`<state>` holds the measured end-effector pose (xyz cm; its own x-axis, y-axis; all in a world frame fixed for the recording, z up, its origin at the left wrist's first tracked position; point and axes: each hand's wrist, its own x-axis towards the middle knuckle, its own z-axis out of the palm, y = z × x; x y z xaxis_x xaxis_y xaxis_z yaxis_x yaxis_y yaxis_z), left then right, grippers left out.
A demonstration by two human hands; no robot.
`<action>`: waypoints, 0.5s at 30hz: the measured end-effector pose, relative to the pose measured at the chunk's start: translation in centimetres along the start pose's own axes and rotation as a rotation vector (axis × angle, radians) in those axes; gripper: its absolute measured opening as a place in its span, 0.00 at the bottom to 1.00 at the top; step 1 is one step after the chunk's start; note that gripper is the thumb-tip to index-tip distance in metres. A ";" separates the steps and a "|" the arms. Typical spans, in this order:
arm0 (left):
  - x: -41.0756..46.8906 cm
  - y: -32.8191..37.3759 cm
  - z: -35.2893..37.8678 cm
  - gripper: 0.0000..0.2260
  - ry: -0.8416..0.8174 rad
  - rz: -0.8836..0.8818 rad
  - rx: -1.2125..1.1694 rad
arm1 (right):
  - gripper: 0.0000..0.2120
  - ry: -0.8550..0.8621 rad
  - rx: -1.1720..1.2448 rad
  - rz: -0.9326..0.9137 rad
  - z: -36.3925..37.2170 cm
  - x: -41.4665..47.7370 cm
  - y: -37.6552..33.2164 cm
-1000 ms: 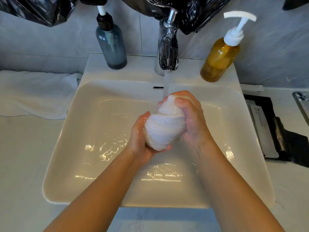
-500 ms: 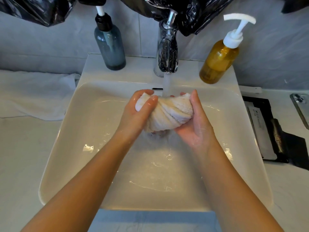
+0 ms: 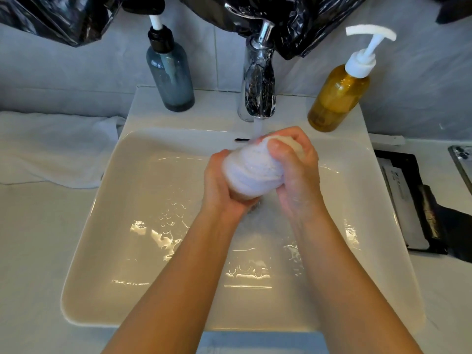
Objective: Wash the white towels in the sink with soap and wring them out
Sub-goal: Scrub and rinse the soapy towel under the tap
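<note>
A bunched white towel (image 3: 251, 172) is gripped over the sink (image 3: 107, 200) under the running tap (image 3: 258, 80), the left hand (image 3: 222, 190) curled round its lower end and the right hand (image 3: 296, 172) round its upper end, while another white towel (image 3: 51, 146) lies on the table (image 3: 33, 238) at left.

Glossy white ceramic sink (image 3: 107, 226), mirror-bright chrome tap (image 3: 258, 83), soft wet terry-cloth towel (image 3: 252, 172)
</note>
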<state>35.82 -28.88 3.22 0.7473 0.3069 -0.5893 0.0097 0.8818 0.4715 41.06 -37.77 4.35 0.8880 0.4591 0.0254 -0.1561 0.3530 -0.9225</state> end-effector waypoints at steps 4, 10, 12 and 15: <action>0.6 -0.6 -0.5 0.11 -0.008 -0.025 -0.089 | 0.05 -0.059 0.035 0.050 -0.1 0.1 0.9; 0.9 -0.2 -2.1 0.17 0.045 0.041 0.106 | 0.04 -0.045 0.173 0.139 -1.0 0.2 2.1; 1.0 -0.1 -2.6 0.19 0.113 0.155 0.157 | 0.12 0.057 0.209 0.193 -0.7 0.3 2.9; 0.6 0.2 -3.2 0.17 0.225 0.518 0.270 | 0.34 0.233 0.337 0.356 0.6 -0.2 2.6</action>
<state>34.13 -27.42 0.89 0.5416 0.7645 -0.3495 -0.1271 0.4855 0.8649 40.27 -36.46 2.14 0.8216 0.4182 -0.3874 -0.5605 0.4686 -0.6828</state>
